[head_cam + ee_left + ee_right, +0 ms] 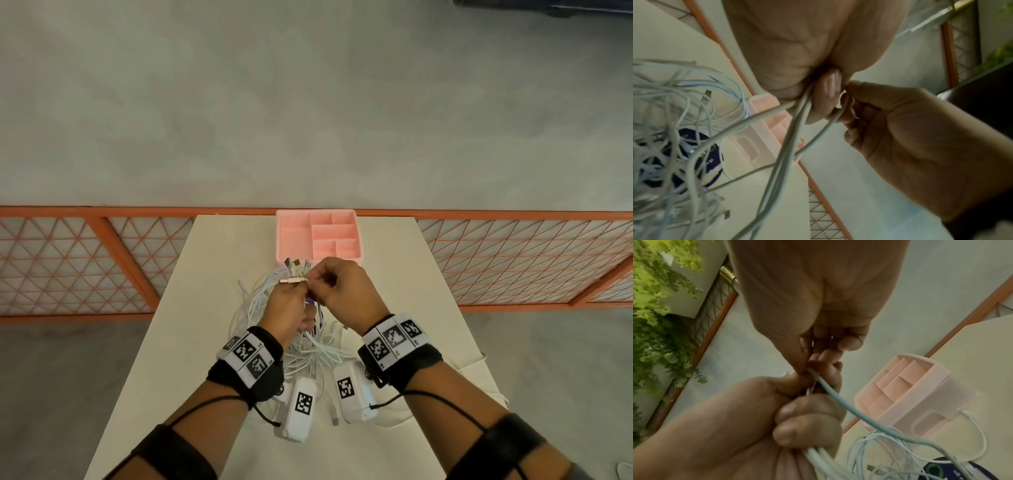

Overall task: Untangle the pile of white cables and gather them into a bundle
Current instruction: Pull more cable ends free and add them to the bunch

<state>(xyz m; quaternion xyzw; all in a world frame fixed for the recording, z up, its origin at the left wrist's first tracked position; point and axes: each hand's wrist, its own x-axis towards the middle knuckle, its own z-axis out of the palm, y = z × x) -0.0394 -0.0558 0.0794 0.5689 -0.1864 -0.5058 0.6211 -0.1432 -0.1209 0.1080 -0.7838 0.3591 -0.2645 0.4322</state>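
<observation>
The pile of white cables (274, 308) is spread on the desk (191, 308), directly beneath both hands and trailing toward 6 o'clock between the wrists. Several strands are gathered in the left hand (286, 308), whose fingers are curled round them; their plug ends (296, 265) stick up at 12 o'clock from that fist. The right hand (346, 291) is held just beside the left, touching it at 9 o'clock, and one cable end (294, 280) is pinched between its thumb and fingertips. In the left wrist view, strands are seen running down from the left hand (797, 56) to the loose tangle (674, 129) at 8 o'clock, with the right hand (900, 138) at 4 o'clock. In the right wrist view, a single strand (849, 407) is seen leaving the pinch toward 5 o'clock.

A pink compartment tray (291, 236) stands at 12 o'clock from the hands, near the far edge of the desk. A dark blue round object (711, 162) lies under the tangle; pale lettering is printed on it, but it is too blurred to be read. Black-and-white square code markers are carried on the wrist bands (394, 337) and on two white boxes (301, 407) below the wrists; small characters beside the markers cannot be made out.
</observation>
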